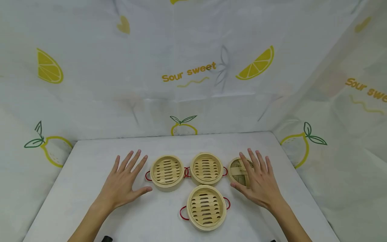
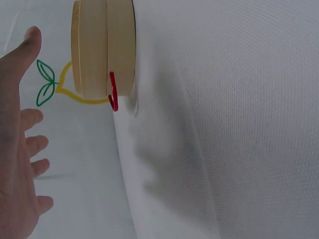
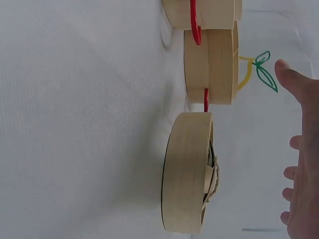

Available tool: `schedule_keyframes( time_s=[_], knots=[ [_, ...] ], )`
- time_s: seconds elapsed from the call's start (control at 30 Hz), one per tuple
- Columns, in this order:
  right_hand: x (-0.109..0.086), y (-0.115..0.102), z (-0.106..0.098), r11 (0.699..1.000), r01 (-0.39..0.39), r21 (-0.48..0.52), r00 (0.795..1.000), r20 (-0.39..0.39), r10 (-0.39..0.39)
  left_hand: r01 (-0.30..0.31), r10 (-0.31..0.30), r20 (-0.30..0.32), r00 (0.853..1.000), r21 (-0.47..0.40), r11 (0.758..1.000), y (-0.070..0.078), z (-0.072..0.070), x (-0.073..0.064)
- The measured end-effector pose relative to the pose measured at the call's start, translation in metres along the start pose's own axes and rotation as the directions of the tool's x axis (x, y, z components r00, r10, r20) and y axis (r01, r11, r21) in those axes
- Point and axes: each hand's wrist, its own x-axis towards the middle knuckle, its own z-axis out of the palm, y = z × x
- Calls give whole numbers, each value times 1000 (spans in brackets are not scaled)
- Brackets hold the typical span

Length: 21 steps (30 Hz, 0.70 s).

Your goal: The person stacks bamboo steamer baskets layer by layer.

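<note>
Three round bamboo steamer baskets with slatted floors and red side handles sit on the white table: a left basket (image 1: 167, 170), a middle basket (image 1: 206, 168) and a front basket (image 1: 207, 208). A woven bamboo lid (image 1: 237, 171) lies at the right, partly hidden in the head view. My left hand (image 1: 124, 185) hovers with spread fingers left of the left basket, touching nothing. Above the lid's right side hangs my right hand (image 1: 257, 183), fingers spread. The right wrist view shows a gap between that hand (image 3: 304, 164) and the lid (image 3: 187, 174).
A white cloth covers the table (image 1: 90, 161). Behind it and at the sides hangs a white curtain (image 1: 145, 111) printed with lemons and lettering. The left and middle baskets stand side by side, their red handles meeting between them.
</note>
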Motion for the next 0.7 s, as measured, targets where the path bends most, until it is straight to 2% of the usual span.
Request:
schedule_keyframes(
  time_s=[0.27, 0.43, 0.57, 0.7],
  knots=[
    [-2, -5, -4, 996, -12, 93, 1000, 27, 9, 15, -10, 48, 999, -105, 994, 2, 1, 1],
    [-3, -8, -4, 983, 4, 182, 1000, -2, -3, 29, -16, 66, 998, -210, 977, 4, 1, 1],
    [-6, -13, -3, 962, 10, 274, 1000, -16, -5, 94, -56, 128, 990, -316, 944, 6, 2, -1],
    [-13, -19, -3, 915, -18, 402, 1000, 30, 7, 174, -93, 206, 974, -422, 890, 7, 8, -2]
  ],
)
